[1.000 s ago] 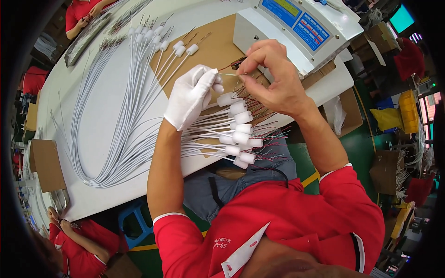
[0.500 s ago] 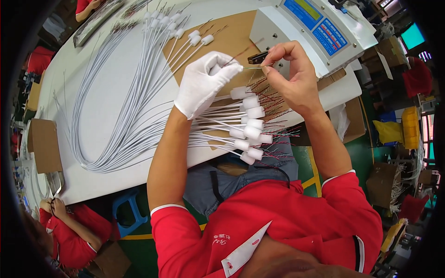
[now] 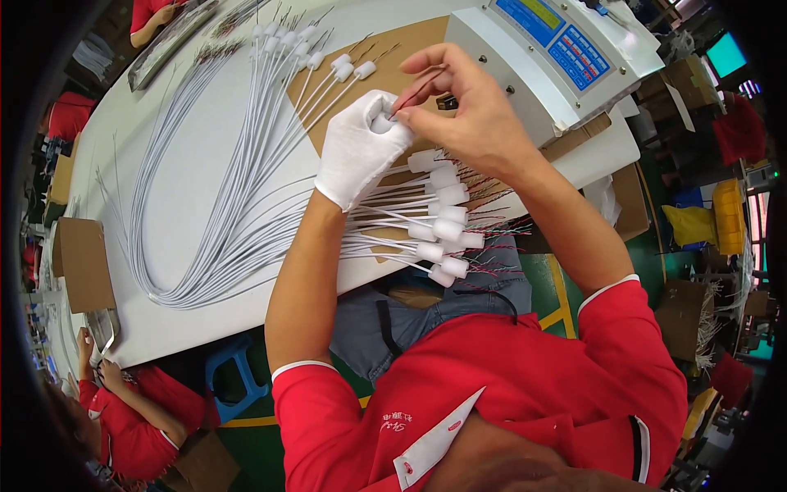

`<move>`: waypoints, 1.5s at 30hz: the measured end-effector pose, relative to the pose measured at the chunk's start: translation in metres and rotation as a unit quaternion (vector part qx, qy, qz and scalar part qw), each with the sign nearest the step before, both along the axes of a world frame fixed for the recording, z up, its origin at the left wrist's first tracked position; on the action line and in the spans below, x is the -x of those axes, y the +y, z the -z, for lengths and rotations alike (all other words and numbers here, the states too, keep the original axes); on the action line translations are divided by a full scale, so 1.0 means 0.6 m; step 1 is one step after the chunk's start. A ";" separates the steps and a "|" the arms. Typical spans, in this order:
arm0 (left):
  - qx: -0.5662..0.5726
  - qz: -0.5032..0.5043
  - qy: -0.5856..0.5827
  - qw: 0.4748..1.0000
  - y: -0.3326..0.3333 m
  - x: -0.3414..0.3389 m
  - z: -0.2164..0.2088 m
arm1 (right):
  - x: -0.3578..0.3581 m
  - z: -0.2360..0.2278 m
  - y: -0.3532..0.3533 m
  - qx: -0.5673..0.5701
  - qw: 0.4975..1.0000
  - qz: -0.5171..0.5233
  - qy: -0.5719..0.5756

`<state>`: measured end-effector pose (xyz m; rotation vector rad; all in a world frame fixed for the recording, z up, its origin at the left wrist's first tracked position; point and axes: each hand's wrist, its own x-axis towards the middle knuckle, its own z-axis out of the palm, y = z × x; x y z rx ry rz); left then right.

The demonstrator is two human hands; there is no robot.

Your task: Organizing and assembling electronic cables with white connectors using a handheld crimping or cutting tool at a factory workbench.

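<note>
My left hand (image 3: 361, 152), in a white glove, is closed around the base of thin reddish-brown wires (image 3: 420, 88); what else lies inside its grip is hidden. My bare right hand (image 3: 475, 111) meets it, thumb and index finger pinching those wires close to the glove. Beneath both hands, white cables (image 3: 324, 225) run across the table. Their ends carry white cylindrical plugs (image 3: 448, 213) from which twisted coloured wires (image 3: 492, 238) stick out towards the right.
A grey-white machine (image 3: 504, 90) with a blue keypad stands at the far right on brown cardboard (image 3: 418, 41). More plugged cables (image 3: 287, 37) lie at the back. A carton (image 3: 86, 262) sits at the left edge, near a co-worker in red (image 3: 147, 418) and a blue stool (image 3: 234, 377).
My right hand has moved left to my left hand, shifting its pinch from a thin strand stretched between the hands to the reddish-brown wires. My left hand has stayed nearly in place.
</note>
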<state>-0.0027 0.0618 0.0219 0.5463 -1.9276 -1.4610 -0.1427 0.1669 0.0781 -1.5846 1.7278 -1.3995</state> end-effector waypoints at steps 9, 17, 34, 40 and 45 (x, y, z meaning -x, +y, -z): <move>0.046 0.000 0.003 0.999 -0.037 -0.002 0.062 | -0.017 0.054 -0.032 0.120 0.989 -0.016 -0.086; 0.029 0.027 0.035 0.999 -0.096 -0.018 0.147 | -0.030 0.092 -0.055 0.158 0.981 0.103 0.044; 0.045 -0.069 -0.011 0.997 -0.057 -0.017 0.093 | -0.013 0.062 -0.043 0.147 0.977 0.057 -0.142; 0.044 -0.074 -0.061 0.994 -0.020 -0.014 0.057 | -0.010 0.055 -0.031 0.174 0.962 0.064 -0.201; 0.056 -0.074 -0.124 0.988 -0.015 -0.012 0.045 | 0.027 0.042 -0.027 0.256 0.936 0.123 -0.209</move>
